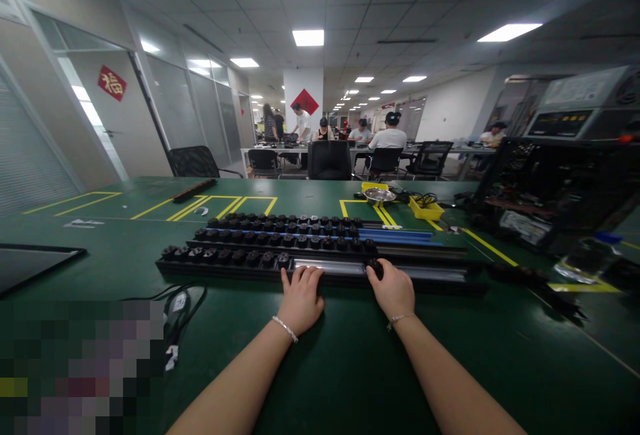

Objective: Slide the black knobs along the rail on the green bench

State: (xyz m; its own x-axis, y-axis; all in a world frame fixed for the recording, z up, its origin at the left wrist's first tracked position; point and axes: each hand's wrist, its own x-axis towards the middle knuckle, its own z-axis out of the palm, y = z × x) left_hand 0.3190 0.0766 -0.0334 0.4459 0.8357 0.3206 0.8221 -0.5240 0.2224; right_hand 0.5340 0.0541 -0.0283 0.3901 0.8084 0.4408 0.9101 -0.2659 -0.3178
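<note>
Three long black rails lie side by side on the green table (350,368), each carrying a row of small black round parts. My left hand (300,298) rests on the near rail (330,267), fingers curled over its edge beside the last part in that row. My right hand (393,288) is at the same rail further right, fingers pinched on one small black part (375,267). The middle rail (400,247) and the far rail (395,231) show blue strips on their bare right halves. Both wrists wear thin bracelets.
A yellow tray (426,208) with cables and a metal bowl (379,195) sit behind the rails. An open black computer case (550,195) stands at right. Black cables (180,305) lie at left. Several people sit at desks far behind.
</note>
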